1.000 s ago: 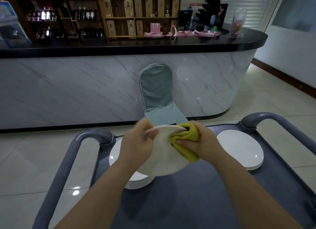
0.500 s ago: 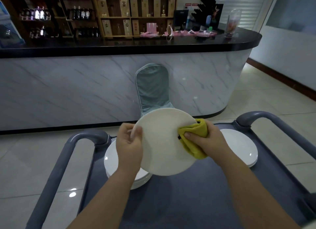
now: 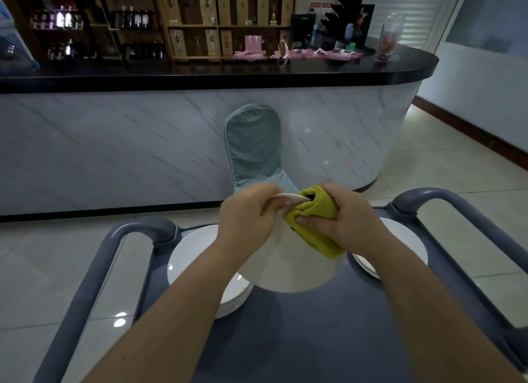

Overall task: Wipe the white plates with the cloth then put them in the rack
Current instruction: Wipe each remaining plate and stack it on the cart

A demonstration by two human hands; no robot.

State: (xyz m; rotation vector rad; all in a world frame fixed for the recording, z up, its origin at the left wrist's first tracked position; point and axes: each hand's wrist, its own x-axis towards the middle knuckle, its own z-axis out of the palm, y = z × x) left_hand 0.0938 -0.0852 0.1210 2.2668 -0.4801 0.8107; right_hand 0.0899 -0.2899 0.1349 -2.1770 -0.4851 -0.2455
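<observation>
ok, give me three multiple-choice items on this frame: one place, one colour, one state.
1. The stack of round white plates sits on the grey cart at: A) far-left corner B) near-right corner C) off it
2. The folded cloth is: A) pink B) yellow C) blue
3. The left hand: A) open, touching nothing B) grips the held white plate by its rim C) empty fist
Answers: 1 A, it lies left of the held plate, at the far end; 2 B, yellow in the right hand; 3 B, fingers curl over the far rim.
</observation>
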